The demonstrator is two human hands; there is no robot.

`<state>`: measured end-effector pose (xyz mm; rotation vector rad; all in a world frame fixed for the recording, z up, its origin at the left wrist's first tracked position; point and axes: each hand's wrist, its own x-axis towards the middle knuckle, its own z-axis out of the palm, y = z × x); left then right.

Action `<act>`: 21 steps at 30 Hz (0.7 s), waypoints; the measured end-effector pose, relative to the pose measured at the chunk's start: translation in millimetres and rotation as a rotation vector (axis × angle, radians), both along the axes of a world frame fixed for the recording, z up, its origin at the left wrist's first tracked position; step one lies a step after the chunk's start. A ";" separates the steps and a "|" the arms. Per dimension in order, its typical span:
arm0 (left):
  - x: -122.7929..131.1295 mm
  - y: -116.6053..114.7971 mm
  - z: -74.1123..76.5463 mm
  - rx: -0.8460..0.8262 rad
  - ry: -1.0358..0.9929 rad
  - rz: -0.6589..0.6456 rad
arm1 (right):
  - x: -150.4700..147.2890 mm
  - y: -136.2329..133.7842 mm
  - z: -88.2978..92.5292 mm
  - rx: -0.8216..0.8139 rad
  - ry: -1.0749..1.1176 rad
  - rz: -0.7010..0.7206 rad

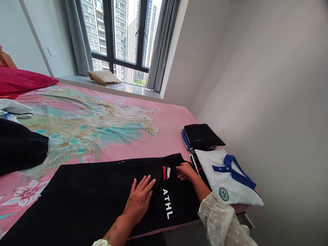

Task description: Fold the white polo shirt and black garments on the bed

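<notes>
Long black trousers point(84, 191) lie flat along the front of the bed, with white "ATHL" lettering, a red-and-white label and a small zip at the upper edge. My left hand point(139, 201) rests palm down on the cloth just left of the lettering, fingers stretched and spread. Near the label, my right hand point(188, 172) touches the cloth at its right end; its fingers are bent and slightly apart, with no cloth visibly gripped. Close beside my right forearm lies a folded white polo shirt point(208, 164) with a blue collar and a round green badge.
Behind the polo shirt sits a stack topped by a folded black garment point(203, 135). More black cloth point(20, 147) and a white garment point(15, 106) lie at the left on the pink patterned bedsheet point(169, 119). A wall point(269, 85) rises along the right; a beige bundle point(104, 77) rests on the windowsill.
</notes>
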<state>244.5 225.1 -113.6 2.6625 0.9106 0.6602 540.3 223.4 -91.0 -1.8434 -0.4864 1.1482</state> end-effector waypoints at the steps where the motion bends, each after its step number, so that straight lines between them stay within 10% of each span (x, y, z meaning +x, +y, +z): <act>1: -0.2 0.6 -0.8 -0.014 -0.012 0.007 | 1.8 -4.0 2.7 -0.061 -0.086 0.032; 9: -0.3 0.4 -2.9 0.005 -0.060 0.012 | -10.2 -15.7 40.3 0.002 -0.823 0.231; 21: 0.0 -0.1 -0.9 0.063 -0.029 0.008 | -49.5 -17.5 44.9 0.120 -1.124 0.658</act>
